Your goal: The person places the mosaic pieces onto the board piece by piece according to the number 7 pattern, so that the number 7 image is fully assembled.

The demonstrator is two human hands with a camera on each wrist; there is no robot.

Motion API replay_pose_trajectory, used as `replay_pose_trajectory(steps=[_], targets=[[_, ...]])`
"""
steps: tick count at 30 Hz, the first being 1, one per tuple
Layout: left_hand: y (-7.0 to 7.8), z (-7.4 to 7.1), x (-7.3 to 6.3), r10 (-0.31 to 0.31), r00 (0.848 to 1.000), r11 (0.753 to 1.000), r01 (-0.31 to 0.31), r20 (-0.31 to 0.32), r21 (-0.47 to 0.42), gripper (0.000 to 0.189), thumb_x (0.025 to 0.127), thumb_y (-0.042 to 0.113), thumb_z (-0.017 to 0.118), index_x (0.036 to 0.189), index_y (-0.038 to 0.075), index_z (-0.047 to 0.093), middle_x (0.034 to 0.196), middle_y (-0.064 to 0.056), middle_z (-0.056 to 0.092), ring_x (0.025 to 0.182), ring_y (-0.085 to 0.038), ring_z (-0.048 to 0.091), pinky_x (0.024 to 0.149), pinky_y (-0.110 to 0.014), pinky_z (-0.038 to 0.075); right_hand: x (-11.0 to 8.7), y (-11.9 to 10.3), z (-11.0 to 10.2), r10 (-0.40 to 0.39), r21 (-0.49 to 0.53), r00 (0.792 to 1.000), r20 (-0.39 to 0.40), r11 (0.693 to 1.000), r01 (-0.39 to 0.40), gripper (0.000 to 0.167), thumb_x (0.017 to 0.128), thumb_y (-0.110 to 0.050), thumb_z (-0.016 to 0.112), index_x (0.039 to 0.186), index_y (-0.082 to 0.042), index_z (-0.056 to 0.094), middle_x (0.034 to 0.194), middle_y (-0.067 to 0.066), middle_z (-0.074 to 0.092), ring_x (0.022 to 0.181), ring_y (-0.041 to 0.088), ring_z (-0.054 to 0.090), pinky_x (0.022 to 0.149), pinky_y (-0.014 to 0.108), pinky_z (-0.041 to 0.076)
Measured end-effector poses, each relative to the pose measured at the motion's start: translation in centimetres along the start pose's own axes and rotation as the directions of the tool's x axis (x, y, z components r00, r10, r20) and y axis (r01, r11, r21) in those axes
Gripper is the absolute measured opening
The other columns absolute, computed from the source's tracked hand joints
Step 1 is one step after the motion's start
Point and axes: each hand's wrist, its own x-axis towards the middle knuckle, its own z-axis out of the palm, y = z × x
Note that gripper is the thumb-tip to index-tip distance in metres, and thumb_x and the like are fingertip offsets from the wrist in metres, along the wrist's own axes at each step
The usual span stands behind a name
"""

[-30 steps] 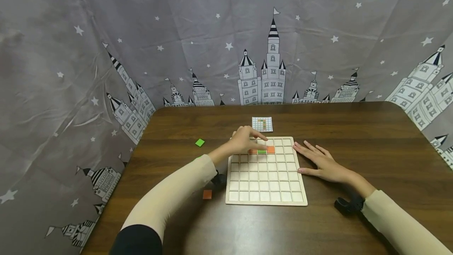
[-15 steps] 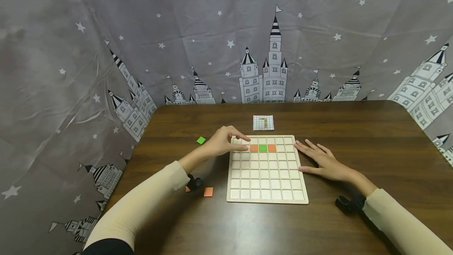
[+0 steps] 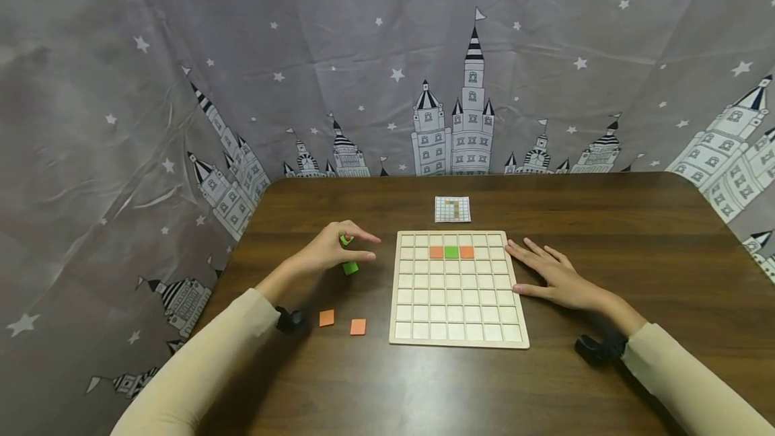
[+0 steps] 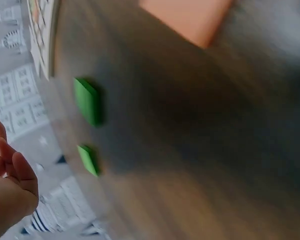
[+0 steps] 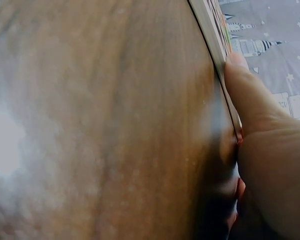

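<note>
Left hand (image 3: 325, 249) now off the board (image 3: 458, 295), near two green tiles (image 3: 350, 268).

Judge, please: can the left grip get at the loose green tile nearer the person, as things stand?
Probably yes: the left grip is open and close by, and in the left wrist view nothing covers that green tile.

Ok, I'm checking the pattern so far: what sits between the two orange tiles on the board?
A single green tile, in the one cell between the two orange tiles on the board. The head view shows it.
</note>
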Motion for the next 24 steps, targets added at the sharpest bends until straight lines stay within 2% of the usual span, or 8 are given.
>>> replay_pose_trajectory(steps=[3, 6, 9, 11, 16, 19, 24], targets=[[-1.1, -0.5, -1.2, -0.001, 1.000, 1.000, 0.001, -0.016, 0.020, 0.036, 0.083, 0.021, 0.083, 0.115, 0.007, 0.076, 0.108, -0.015, 0.067, 0.098, -0.037, 0.051, 0.085, -0.052, 0.040, 0.0, 0.1, 0.0, -0.015, -0.005, 1.000, -0.011, 1.000, 0.015, 0.079, 0.093, -0.035, 0.070, 0.156, -0.005, 0.032, 0.159, 0.018, 0.030, 0.146, 0.045, 0.016, 0.107, 0.068, 0.007], [-2.1, -0.6, -2.3, -0.022, 0.999, 0.999, 0.022, -0.028, 0.024, 0.036, 0.081, 0.018, 0.085, 0.114, 0.007, 0.076, 0.106, -0.012, 0.066, 0.099, -0.032, 0.054, 0.088, -0.049, 0.042, 0.0, 0.0, 0.0, -0.011, -0.005, 1.000, -0.002, 1.000, 0.011, 0.080, 0.093, -0.036, 0.070, 0.156, -0.006, 0.031, 0.160, 0.017, 0.029, 0.147, 0.044, 0.015, 0.107, 0.068, 0.007], [-2.9, -0.6, -3.1, -0.035, 0.998, 0.999, 0.036, -0.050, 0.005, 0.036, 0.079, 0.014, 0.086, 0.112, 0.005, 0.077, 0.104, -0.013, 0.066, 0.096, -0.033, 0.054, 0.085, -0.049, 0.043, 0.0, 0.0, 0.0, -0.001, -0.001, 1.000, 0.004, 1.000, 0.001, 0.081, 0.093, -0.036, 0.070, 0.157, -0.006, 0.030, 0.160, 0.016, 0.028, 0.147, 0.044, 0.014, 0.108, 0.067, 0.006], [-3.3, -0.6, -3.5, -0.043, 0.996, 0.999, 0.043, -0.072, -0.002, 0.036, 0.077, 0.012, 0.087, 0.110, 0.003, 0.077, 0.103, -0.014, 0.067, 0.095, -0.033, 0.055, 0.082, -0.044, 0.045, 0.0, 0.1, 0.0, 0.003, -0.002, 1.000, 0.003, 1.000, -0.003, 0.081, 0.093, -0.036, 0.070, 0.156, -0.006, 0.030, 0.160, 0.016, 0.028, 0.147, 0.044, 0.014, 0.108, 0.067, 0.006], [-4.1, -0.4, -4.0, -0.080, 0.990, 0.996, 0.084, -0.114, 0.029, 0.034, 0.074, 0.014, 0.090, 0.105, 0.005, 0.079, 0.096, -0.010, 0.069, 0.083, -0.028, 0.049, 0.071, -0.029, 0.040, -0.1, 0.1, 0.1, 0.002, -0.008, 1.000, -0.005, 1.000, -0.002, 0.081, 0.093, -0.036, 0.071, 0.156, -0.005, 0.031, 0.160, 0.016, 0.029, 0.147, 0.045, 0.015, 0.107, 0.068, 0.007], [-4.4, -0.2, -4.1, -0.102, 0.986, 0.992, 0.111, -0.128, 0.064, 0.034, 0.073, 0.018, 0.091, 0.104, 0.008, 0.080, 0.091, -0.006, 0.069, 0.079, -0.024, 0.044, 0.069, -0.026, 0.035, -0.1, 0.1, 0.1, 0.004, -0.010, 1.000, -0.006, 1.000, -0.004, 0.081, 0.093, -0.036, 0.071, 0.156, -0.005, 0.032, 0.160, 0.017, 0.030, 0.147, 0.045, 0.016, 0.107, 0.068, 0.007], [-5.1, 0.1, -4.0, -0.102, 0.986, 0.988, 0.116, -0.134, 0.099, 0.033, 0.073, 0.018, 0.091, 0.102, 0.008, 0.080, 0.083, -0.003, 0.068, 0.076, -0.022, 0.045, 0.067, -0.027, 0.038, -0.1, 0.0, 0.1, 0.005, -0.009, 1.000, -0.004, 1.000, -0.005, 0.080, 0.093, -0.037, 0.071, 0.156, -0.005, 0.032, 0.159, 0.017, 0.030, 0.146, 0.045, 0.016, 0.107, 0.068, 0.007]])
